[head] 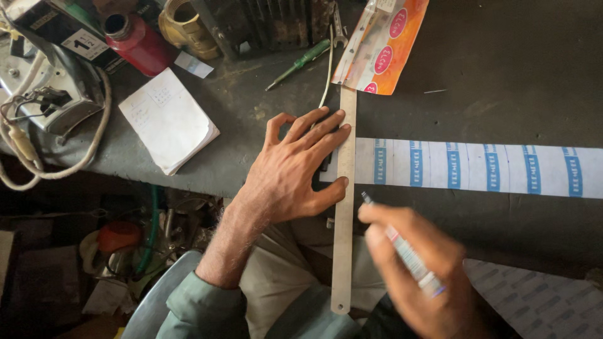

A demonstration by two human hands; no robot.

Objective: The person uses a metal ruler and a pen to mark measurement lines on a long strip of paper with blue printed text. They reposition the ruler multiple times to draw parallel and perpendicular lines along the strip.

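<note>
My left hand (295, 166) lies flat with fingers spread, pressing a long steel ruler (343, 245) down across the left end of a white paper strip (477, 166) with blue bands. The ruler runs from the dark bench top out past its near edge. My right hand (418, 270), blurred, grips a pen (402, 248) with its tip just right of the ruler, near the strip's lower edge.
On the dark bench (502, 75) lie a white notepad (168, 119), a green screwdriver (298, 64), an orange-and-white packet (383, 44), a red canister (138, 43), a brass fitting (185, 25) and a machine with white cables (50, 94). More patterned paper (540, 301) sits lower right.
</note>
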